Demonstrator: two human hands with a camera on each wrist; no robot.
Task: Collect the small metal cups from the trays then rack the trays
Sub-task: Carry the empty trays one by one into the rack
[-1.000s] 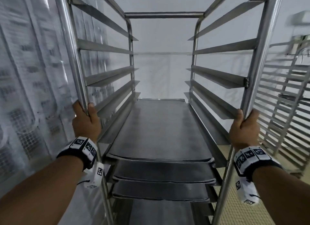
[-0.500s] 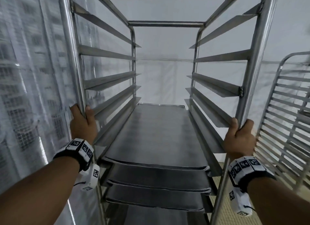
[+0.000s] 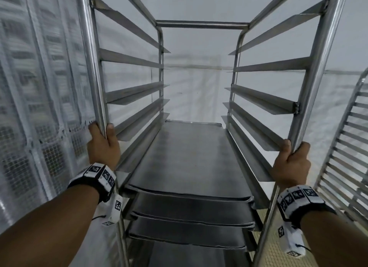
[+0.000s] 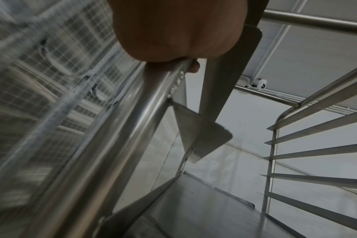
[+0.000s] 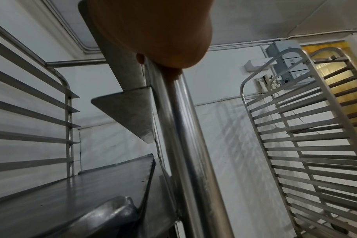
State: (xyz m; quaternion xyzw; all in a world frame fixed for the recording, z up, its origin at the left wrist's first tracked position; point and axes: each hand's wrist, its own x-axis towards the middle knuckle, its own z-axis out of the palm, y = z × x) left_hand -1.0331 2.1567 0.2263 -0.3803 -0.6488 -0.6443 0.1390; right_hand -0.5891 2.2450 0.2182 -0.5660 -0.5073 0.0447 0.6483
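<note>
Perhaps four dark trays racked, stacked.

Carrier: tall stainless-steel tray rack with angled side runners.
Load: 3, perhaps 4, flat dark metal trays on its lower runners.

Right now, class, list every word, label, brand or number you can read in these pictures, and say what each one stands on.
No readable words, brands or numbers anywhere.
Wristbands: black-and-white square marker patterns, not text.
Left front post of the tray rack: faint stamped marks below the left hand, too blurred to read.
Wall-mounted grey box seen from the right wrist: any label too small to read.
Racked trays and the second rack: no writing.
</note>
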